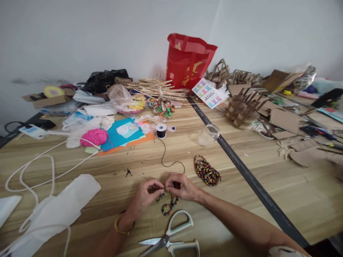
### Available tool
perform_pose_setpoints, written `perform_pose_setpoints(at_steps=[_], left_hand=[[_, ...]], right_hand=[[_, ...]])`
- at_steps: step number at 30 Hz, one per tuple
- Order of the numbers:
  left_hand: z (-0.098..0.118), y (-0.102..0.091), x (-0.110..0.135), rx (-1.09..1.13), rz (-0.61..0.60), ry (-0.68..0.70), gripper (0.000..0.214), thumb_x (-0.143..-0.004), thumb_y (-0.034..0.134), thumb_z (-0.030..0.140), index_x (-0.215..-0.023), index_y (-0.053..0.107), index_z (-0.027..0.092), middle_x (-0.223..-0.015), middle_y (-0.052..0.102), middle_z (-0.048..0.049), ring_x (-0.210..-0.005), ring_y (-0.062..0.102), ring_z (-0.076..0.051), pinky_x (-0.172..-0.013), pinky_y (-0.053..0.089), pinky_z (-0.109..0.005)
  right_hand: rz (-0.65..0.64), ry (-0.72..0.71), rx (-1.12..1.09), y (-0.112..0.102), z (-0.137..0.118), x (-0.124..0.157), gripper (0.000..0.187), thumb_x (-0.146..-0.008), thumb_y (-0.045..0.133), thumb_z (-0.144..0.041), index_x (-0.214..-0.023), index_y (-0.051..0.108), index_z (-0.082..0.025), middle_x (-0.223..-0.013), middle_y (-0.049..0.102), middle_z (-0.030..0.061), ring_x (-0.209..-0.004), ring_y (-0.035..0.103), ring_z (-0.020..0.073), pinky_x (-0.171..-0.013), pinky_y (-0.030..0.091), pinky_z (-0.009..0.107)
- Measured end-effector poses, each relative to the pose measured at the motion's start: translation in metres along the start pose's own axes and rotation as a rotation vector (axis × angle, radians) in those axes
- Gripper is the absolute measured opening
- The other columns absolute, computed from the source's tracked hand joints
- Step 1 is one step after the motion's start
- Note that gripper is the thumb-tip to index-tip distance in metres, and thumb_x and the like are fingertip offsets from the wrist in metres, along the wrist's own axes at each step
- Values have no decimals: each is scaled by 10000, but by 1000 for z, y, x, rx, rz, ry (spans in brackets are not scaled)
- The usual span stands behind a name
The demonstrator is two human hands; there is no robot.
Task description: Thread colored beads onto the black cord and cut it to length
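Note:
My left hand (146,194) and my right hand (180,186) meet fingertip to fingertip low on the wooden table (241,200). Both pinch a thin black cord (164,157) threaded with small coloured beads (168,206), which hang in a short loop just below my fingers. The cord runs up the table to a black spool (161,130). A pile of finished bead strings (207,170) lies just right of my right hand. My left wrist wears a gold bangle (119,228).
White-handled scissors (171,237) lie open near the front edge. A clear jar (209,135) lies beyond the beads. White cloth (61,210), white cable, pink yarn (94,137), coloured paper, a red bag (187,62) and cardboard models (242,107) crowd the back and sides.

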State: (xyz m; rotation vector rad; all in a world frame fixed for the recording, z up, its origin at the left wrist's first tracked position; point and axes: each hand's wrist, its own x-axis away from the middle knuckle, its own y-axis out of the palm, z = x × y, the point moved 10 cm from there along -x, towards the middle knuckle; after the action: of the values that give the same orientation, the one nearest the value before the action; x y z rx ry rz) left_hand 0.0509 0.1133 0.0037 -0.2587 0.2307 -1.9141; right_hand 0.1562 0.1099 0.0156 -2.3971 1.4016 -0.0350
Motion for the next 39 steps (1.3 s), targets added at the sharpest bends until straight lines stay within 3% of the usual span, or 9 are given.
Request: perform_pose_setpoints(at_steps=[12, 25, 39], left_hand=[[-11, -1, 0, 44, 15, -25, 98, -678, 657, 235, -699, 673, 140, -661, 644, -26, -634, 586, -146, -609, 464, -240], [0, 0, 0, -4, 3, 23, 61, -685, 654, 199, -682, 676, 142, -670, 646, -28, -652, 603, -152, -625, 484, -242], [-9, -2, 0, 29, 10, -27, 98, -684, 658, 234, -698, 672, 137, -667, 658, -33, -642, 602, -155, -615, 474, -247]], right_hand=[[-8, -8, 23, 1, 4, 1, 48, -783, 596, -156, -751, 612, -124, -700, 515, -6, -583, 461, 76, -512, 349, 169], [-6, 3, -7, 1, 2, 0, 141, -805, 612, -247, -745, 630, -121, -684, 516, -1, -583, 457, 82, -525, 353, 185], [-5, 58, 6, 1, 6, 0, 94, -793, 598, -206, -750, 616, -124, -655, 512, -17, -561, 447, 76, -508, 345, 172]])
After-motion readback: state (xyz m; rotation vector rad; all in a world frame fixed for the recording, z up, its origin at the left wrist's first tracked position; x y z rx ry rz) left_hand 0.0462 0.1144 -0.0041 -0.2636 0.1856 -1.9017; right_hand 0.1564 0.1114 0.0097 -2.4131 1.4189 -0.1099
